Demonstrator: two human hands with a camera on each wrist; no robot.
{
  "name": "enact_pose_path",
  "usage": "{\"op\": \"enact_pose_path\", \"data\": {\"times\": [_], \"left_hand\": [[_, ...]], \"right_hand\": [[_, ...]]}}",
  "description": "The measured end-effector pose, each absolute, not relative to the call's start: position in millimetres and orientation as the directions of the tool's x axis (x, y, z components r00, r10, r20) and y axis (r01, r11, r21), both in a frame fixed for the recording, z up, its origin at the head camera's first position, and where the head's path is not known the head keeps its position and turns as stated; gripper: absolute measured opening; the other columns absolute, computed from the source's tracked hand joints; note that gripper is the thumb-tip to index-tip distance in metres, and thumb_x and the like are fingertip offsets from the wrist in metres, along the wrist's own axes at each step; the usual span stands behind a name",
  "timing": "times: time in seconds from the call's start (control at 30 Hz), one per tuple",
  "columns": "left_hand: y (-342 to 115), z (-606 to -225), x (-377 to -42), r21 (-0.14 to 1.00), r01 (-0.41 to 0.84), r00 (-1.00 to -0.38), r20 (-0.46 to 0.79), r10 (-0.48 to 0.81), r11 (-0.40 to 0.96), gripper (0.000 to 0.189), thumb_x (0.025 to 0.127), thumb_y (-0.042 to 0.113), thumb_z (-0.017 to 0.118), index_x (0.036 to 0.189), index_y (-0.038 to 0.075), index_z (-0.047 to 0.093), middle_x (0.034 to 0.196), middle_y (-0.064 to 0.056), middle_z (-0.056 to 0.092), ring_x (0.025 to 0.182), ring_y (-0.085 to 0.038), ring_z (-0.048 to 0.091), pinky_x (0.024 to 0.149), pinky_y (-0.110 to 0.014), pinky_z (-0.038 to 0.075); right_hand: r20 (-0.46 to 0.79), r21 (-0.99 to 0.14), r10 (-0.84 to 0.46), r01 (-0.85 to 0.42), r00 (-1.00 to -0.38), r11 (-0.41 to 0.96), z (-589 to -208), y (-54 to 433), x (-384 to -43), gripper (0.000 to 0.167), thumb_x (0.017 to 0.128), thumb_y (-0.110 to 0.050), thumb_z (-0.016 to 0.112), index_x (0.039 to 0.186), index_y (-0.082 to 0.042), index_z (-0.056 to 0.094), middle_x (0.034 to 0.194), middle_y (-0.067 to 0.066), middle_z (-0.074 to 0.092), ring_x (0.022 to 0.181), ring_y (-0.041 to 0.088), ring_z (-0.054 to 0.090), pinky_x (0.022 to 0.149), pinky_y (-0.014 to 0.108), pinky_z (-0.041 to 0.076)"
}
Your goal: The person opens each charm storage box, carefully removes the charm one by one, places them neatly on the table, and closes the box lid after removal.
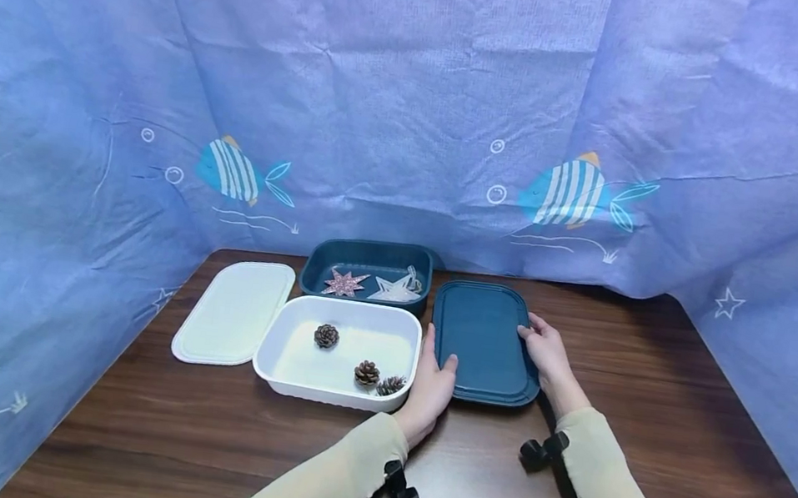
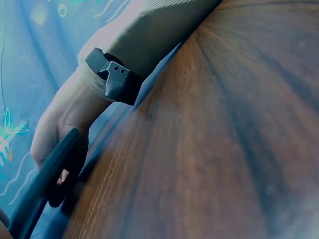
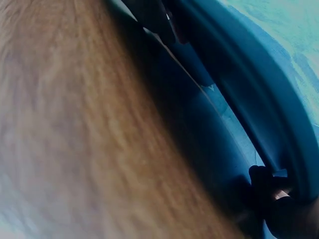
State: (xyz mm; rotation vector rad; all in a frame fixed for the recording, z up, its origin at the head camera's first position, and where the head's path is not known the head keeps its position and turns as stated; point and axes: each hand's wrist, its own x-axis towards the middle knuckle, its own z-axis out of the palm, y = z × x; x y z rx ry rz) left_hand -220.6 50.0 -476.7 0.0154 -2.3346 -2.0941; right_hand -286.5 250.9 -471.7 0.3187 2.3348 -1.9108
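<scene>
A dark blue lid [image 1: 485,340] is held level by both hands, to the right of the white box [image 1: 330,396]. My left hand [image 1: 429,387] grips its left edge, thumb on top. On the opposite edge, my right hand [image 1: 548,351] holds it with fingers curled beneath, as the right wrist view shows at the fingers [image 3: 271,186]. A gap separates the lid [image 3: 259,89] from the table in that view. Two pinecones [image 1: 326,336] and a frosted pine sprig [image 1: 392,385] lie inside the white box, close to my left hand.
Behind the white box stands a dark blue box [image 1: 369,247] holding a pink glitter star [image 1: 345,283] and a white star ornament [image 1: 395,288]. A white lid [image 1: 233,313] lies at the left. The wooden table [image 1: 659,401] ends at a blue fish-print curtain [image 1: 404,98].
</scene>
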Motion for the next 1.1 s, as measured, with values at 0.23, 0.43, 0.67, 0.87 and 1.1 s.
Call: {"op": "enact_pose_path", "data": {"times": [0.23,0.43,0.67,0.87,1.1], "left_hand": [[47,-478,-218,0.970,0.023,-0.999,0.015,0.038,0.241,0.070,0.100,0.010,0.057,0.160,0.002,0.021,0.165,-0.024,0.010,0.152,-0.038,0.012,0.120,-0.052,0.018],[44,-480,-218,0.961,0.020,-0.998,0.001,0.067,0.276,0.072,0.099,0.010,0.060,0.160,0.004,0.022,0.166,-0.022,0.006,0.152,-0.038,0.011,0.119,-0.053,0.019],[43,-476,-225,0.951,0.045,-0.992,0.005,0.128,0.306,0.072,0.097,0.011,0.062,0.160,0.006,0.025,0.166,-0.021,0.005,0.152,-0.039,0.008,0.119,-0.055,0.019],[41,-478,-225,0.953,0.026,-0.987,-0.023,0.160,0.301,0.072,0.096,0.011,0.063,0.159,0.006,0.028,0.166,-0.022,0.004,0.152,-0.039,0.007,0.119,-0.055,0.018],[38,-477,-225,0.951,0.053,-0.984,-0.002,0.177,0.306,0.071,0.095,0.010,0.063,0.158,0.004,0.030,0.165,-0.025,0.004,0.151,-0.042,0.007,0.119,-0.056,0.016]], "right_hand": [[-0.200,-0.951,0.112,0.221,-0.973,0.217,-472,247,-286,0.058,0.108,-0.012,0.040,0.158,0.005,0.017,0.164,0.026,0.015,0.151,0.038,0.013,0.121,0.049,0.016],[-0.198,-0.950,0.111,0.219,-0.974,0.223,-475,243,-286,0.058,0.108,-0.013,0.041,0.158,0.005,0.018,0.164,0.026,0.016,0.151,0.037,0.015,0.121,0.048,0.018],[-0.146,-0.945,0.137,0.179,-0.980,0.273,-472,244,-288,0.058,0.108,-0.013,0.041,0.157,0.006,0.018,0.163,0.026,0.019,0.151,0.037,0.017,0.120,0.048,0.020],[-0.147,-0.921,0.145,0.189,-0.978,0.340,-475,243,-283,0.057,0.108,-0.014,0.040,0.158,0.006,0.018,0.162,0.026,0.020,0.150,0.039,0.019,0.120,0.050,0.021],[-0.106,-0.928,0.181,0.163,-0.978,0.335,-478,239,-282,0.056,0.106,-0.012,0.045,0.156,0.007,0.025,0.157,0.029,0.031,0.144,0.039,0.031,0.116,0.051,0.029]]}}
